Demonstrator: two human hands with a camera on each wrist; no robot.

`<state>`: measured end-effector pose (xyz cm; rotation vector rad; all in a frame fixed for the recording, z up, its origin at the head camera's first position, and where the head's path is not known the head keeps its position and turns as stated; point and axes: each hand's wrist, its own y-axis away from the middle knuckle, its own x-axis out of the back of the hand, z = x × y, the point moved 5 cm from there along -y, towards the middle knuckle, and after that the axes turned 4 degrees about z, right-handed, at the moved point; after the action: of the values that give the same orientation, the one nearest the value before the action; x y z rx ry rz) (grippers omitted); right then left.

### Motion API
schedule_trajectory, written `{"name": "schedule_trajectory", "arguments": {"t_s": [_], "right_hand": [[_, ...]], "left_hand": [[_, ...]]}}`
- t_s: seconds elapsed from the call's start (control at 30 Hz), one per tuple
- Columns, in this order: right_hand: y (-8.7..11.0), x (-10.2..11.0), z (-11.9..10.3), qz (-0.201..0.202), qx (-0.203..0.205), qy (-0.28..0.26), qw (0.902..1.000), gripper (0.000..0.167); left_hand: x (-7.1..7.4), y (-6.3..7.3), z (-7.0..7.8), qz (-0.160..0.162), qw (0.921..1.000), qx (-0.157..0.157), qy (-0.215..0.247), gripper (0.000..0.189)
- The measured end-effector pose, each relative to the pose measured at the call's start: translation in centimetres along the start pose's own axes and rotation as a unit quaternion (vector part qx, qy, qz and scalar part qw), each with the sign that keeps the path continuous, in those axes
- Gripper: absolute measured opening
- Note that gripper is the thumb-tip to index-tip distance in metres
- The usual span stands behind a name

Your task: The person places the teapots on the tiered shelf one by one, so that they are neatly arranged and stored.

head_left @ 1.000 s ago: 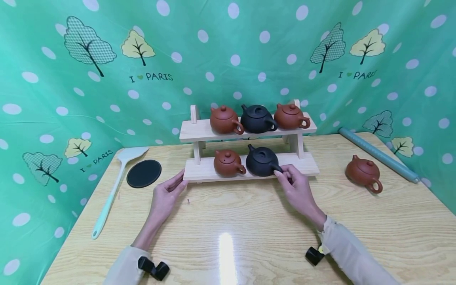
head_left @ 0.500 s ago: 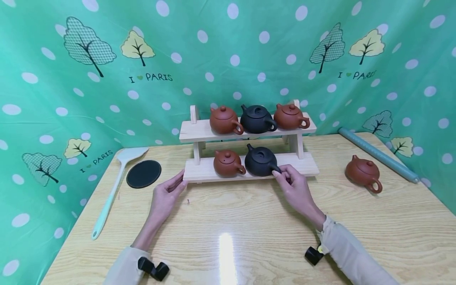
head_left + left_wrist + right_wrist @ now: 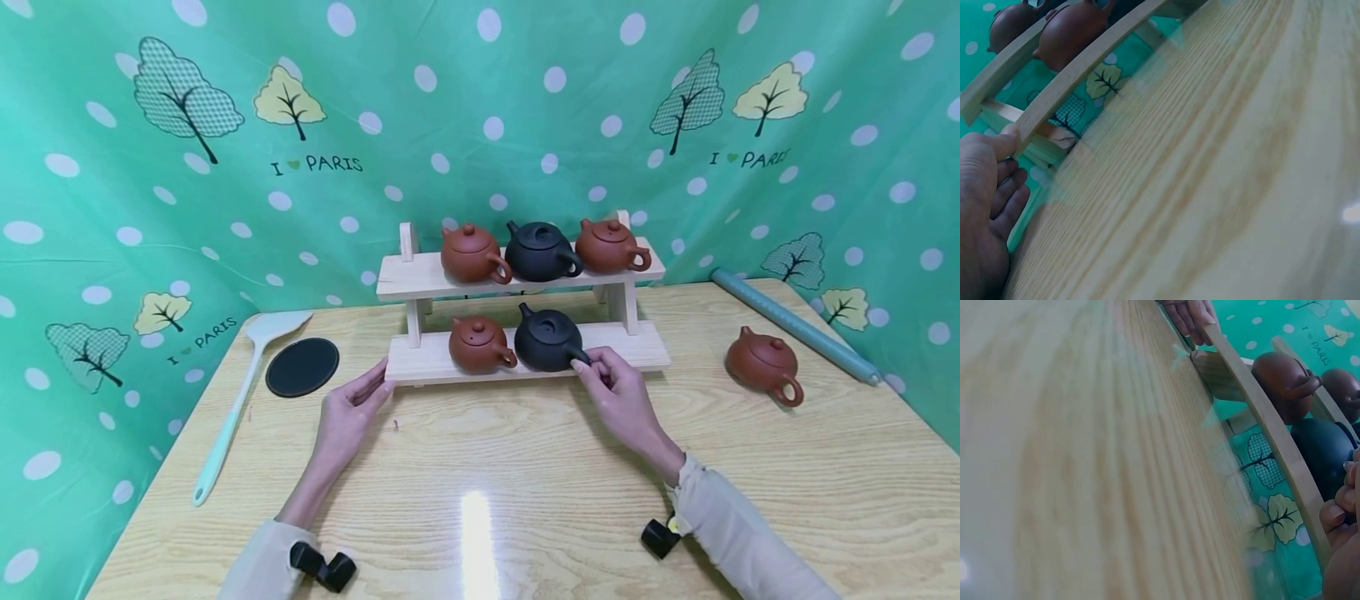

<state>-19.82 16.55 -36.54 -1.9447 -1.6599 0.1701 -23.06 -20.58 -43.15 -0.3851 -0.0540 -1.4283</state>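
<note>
A two-tier wooden shelf [image 3: 420,362] stands at the back of the table in the head view. At its lower left corner my left hand [image 3: 347,421] holds the board's end, thumb at the front edge, fingers round the side. On the lower tier, my right hand [image 3: 624,400] pinches the handle of a black teapot [image 3: 547,342]. The pot sits upright beside a small reddish-brown teapot [image 3: 477,346]. The left wrist view shows my left thumb [image 3: 1009,134] against the board's end. In the right wrist view, the black teapot [image 3: 1319,453] is partly hidden by my fingers.
The upper tier bears two brown teapots [image 3: 467,252] [image 3: 607,246] with a black one [image 3: 538,250] between them. Another brown teapot [image 3: 763,365] sits on the table at right, near a blue-green rod [image 3: 795,325]. A spatula [image 3: 238,400] and black round mat [image 3: 302,367] lie at left.
My right hand and the black teapot on the lower tier have shifted slightly left, toward the small brown teapot. My left hand stays at the shelf's corner.
</note>
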Motion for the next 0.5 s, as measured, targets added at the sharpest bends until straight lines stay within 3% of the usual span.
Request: {"name": "schedule_trajectory", "arguments": {"t_s": [0.13,0.37,0.5], "right_hand": [[0.0,-0.1,0.1,-0.002,-0.001,0.003,1.0000,0.007],[0.0,-0.1,4.1,-0.008,-0.027,0.000,0.9996,0.006],[0.0,0.1,4.4,-0.017,-0.028,-0.015,0.9993,0.006]], "left_hand": [[0.0,0.0,0.1,-0.002,1.0000,0.006,0.001,0.044],[0.0,0.0,0.0,0.002,1.0000,-0.001,0.006,0.043],[0.0,0.0,0.0,0.002,1.0000,-0.006,0.001,0.044]]}}
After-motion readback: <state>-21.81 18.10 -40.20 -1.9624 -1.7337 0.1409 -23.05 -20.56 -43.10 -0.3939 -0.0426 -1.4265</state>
